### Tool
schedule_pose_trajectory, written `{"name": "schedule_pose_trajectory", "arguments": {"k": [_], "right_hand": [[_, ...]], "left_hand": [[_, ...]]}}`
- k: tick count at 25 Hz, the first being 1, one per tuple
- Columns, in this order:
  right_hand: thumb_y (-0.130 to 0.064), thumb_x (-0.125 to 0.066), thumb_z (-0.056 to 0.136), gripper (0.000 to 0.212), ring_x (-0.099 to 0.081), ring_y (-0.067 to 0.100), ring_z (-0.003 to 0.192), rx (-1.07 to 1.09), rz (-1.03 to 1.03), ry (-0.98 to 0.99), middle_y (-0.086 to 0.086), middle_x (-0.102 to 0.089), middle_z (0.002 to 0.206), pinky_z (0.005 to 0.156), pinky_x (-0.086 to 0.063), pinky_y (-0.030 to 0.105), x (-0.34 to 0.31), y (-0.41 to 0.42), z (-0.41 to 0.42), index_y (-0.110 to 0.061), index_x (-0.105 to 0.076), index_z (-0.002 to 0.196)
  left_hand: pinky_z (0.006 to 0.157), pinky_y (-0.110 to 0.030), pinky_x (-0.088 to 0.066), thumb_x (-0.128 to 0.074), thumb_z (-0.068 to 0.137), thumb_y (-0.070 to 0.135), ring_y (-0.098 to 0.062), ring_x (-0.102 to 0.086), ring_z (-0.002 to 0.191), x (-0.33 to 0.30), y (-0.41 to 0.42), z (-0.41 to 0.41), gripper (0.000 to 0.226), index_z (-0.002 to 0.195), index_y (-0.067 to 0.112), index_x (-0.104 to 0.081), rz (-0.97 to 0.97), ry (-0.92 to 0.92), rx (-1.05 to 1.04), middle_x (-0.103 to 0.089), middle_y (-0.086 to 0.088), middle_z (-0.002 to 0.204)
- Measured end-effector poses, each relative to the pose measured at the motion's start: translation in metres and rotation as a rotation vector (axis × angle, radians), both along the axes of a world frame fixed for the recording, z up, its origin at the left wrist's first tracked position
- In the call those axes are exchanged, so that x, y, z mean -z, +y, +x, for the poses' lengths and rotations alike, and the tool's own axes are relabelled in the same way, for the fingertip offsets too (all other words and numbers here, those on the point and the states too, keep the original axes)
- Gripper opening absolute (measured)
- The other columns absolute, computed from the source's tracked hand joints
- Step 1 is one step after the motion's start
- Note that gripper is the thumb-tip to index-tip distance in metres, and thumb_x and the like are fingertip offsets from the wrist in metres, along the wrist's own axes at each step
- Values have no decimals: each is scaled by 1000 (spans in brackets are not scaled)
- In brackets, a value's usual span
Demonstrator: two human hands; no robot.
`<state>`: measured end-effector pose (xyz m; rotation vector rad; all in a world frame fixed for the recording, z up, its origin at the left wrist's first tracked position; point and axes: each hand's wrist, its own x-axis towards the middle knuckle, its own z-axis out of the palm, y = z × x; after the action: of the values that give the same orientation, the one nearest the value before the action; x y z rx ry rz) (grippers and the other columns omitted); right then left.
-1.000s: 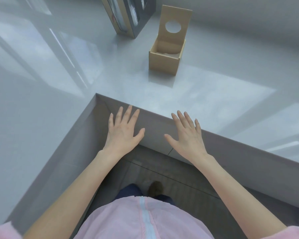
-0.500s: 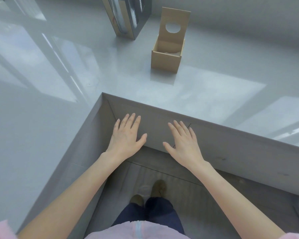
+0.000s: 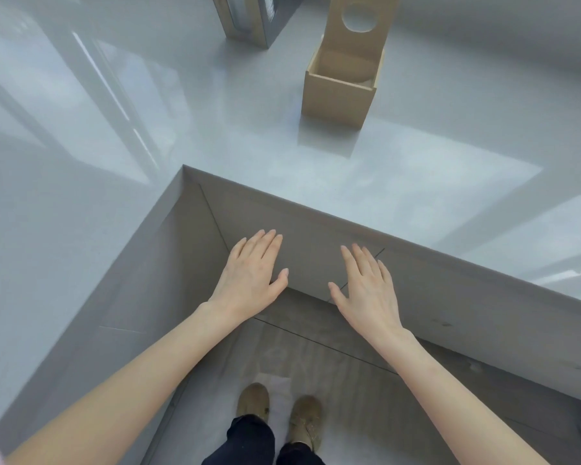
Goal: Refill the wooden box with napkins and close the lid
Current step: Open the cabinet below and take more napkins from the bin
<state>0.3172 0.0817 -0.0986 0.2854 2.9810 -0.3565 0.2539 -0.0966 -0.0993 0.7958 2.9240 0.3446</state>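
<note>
Both my hands, left hand (image 3: 249,280) and right hand (image 3: 366,290), hung flat, fingers spread, gripping nothing; wooden box (image 3: 341,92) stood well beyond them on worktop (image 3: 114,162), lid (image 3: 361,26) up; no napkins visible, refill risked stalling.

1. A square light wooden box (image 3: 336,97) stands on the glossy grey countertop (image 3: 416,156) at about one o'clock, well apart from both hands.
2. Its hinged wooden lid with a round hole (image 3: 361,31) stands upright at the far side, leaving the box open.
3. At twelve o'clock, left of the box, sits a grey and wood container (image 3: 249,20), cut off by the top edge.
4. The left hand (image 3: 249,280) and right hand (image 3: 369,290) hang flat, fingers spread, palms down, empty, below the counter's inner corner.
5. Two tan shoes (image 3: 279,411) stand on the wood-grain floor (image 3: 332,364) at six o'clock.
</note>
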Motion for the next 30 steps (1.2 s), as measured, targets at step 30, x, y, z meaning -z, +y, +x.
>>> {"name": "schedule_pose_trajectory", "arguments": {"k": [30], "right_hand": [[6,-55,62,57,-42,24,90,-7,197,596,11,-66,100,82,-35,34,104,16,-20,-6,-61,117]], "left_hand": [[71,-42,-53,-59,66,7,-30,-37,112,93,82,-18,51,117,13,-62,185,305,-87,-62,-17,113]]}}
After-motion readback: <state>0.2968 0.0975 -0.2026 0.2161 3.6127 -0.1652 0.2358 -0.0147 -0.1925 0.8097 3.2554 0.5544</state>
